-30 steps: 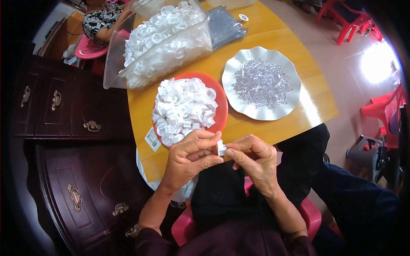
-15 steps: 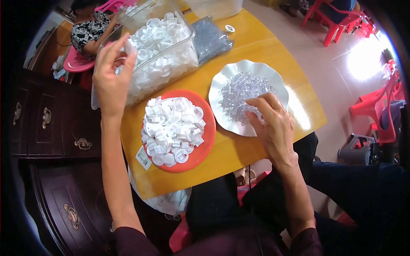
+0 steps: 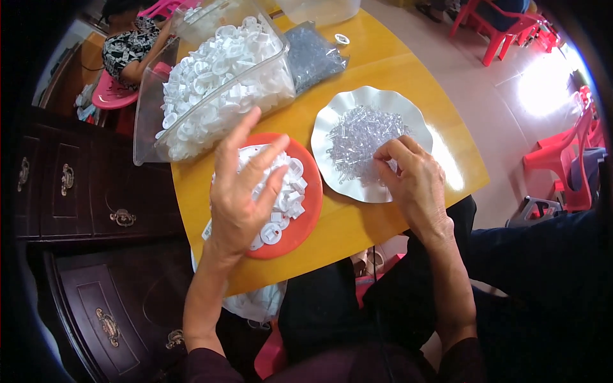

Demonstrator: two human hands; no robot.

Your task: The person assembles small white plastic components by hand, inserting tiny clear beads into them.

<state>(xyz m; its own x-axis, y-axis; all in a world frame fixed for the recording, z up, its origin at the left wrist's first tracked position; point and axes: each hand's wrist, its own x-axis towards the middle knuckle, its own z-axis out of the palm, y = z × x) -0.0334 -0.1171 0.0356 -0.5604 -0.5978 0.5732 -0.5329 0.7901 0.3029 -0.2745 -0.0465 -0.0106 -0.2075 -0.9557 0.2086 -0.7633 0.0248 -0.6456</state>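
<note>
A clear bin [image 3: 145, 127] of white parts [image 3: 217, 60] stood beyond the left hand [image 3: 237, 204], its grip spread over white pieces [image 3: 295, 191] on the orange plate [image 3: 311, 198]. Clear pins [image 3: 361, 137], lying every way in the scalloped dish [image 3: 418, 131], were just left of the nearer right hand [image 3: 418, 185], fingertips pressed together, on what I couldn't tell.

A dark wooden cabinet [image 3: 86, 274] with ornate metal handles [image 3: 68, 179] stands left of a curved yellow table [image 3: 440, 105], while bright light [image 3: 543, 86] glares off the tiled floor [image 3: 479, 96] beside red plastic chairs [image 3: 543, 161] at right.
</note>
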